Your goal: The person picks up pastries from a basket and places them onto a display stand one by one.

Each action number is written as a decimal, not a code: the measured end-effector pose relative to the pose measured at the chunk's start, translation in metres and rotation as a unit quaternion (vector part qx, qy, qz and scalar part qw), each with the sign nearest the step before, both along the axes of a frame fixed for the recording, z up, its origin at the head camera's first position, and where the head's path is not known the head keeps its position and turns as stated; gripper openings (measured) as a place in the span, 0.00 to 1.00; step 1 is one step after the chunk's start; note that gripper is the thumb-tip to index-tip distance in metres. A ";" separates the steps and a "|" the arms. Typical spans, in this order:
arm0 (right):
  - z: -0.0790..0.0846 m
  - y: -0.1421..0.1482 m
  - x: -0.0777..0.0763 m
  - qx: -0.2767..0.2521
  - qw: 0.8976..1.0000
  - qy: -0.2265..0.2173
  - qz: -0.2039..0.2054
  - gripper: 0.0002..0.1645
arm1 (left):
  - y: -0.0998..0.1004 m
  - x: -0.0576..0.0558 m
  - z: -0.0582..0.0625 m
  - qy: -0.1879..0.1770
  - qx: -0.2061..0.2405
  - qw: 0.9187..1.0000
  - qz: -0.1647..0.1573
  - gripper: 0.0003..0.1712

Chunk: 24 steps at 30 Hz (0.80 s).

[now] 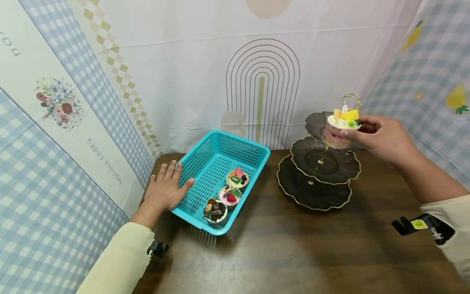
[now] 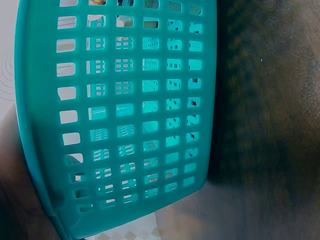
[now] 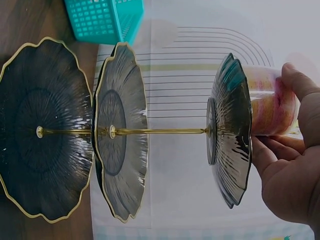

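Note:
My right hand (image 1: 387,136) grips a cupcake in a clear cup (image 1: 337,136), topped with cream and yellow and orange fruit pieces. In the right wrist view the cup (image 3: 270,102) is upright at the top plate (image 3: 232,135) of a tiered stand, thumb on one side and fingers on the other. The stand's dark, gold-rimmed middle plate (image 1: 341,169) and bottom plate (image 1: 312,194) hold nothing. My left hand (image 1: 165,188) rests with spread fingers on the left rim of a turquoise basket (image 1: 253,149); the left wrist view shows the basket's perforated side (image 2: 135,100).
Three cupcakes stand in a row along the basket's right side: a fruit-topped one (image 1: 237,178), a pink one with a strawberry (image 1: 229,197) and a chocolate one (image 1: 216,212). The brown wooden table (image 1: 279,253) ends at a printed cloth backdrop (image 1: 183,81).

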State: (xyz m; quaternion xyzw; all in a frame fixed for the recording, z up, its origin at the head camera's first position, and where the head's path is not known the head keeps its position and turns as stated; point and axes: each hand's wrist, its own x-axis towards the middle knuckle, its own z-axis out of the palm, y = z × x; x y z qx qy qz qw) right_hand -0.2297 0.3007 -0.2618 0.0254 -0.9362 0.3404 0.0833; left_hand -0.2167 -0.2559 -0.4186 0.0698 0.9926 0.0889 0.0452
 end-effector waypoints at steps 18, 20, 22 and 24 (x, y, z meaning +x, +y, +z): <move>-0.007 0.006 -0.011 0.001 0.999 -0.026 0.023 0.50 | 0.002 0.001 -0.003 0.000 0.001 1.000 0.007 0.58; -0.007 0.006 -0.010 0.003 0.999 -0.029 0.028 0.51 | 0.002 0.000 -0.003 0.001 0.000 1.000 0.007 0.58; -0.007 0.006 -0.010 0.005 0.999 -0.030 0.031 0.51 | 0.002 0.000 -0.004 0.002 -0.001 1.000 0.007 0.58; -0.008 0.006 -0.009 -0.002 0.999 -0.032 0.034 0.53 | 0.003 -0.001 -0.004 0.002 -0.002 1.000 0.006 0.58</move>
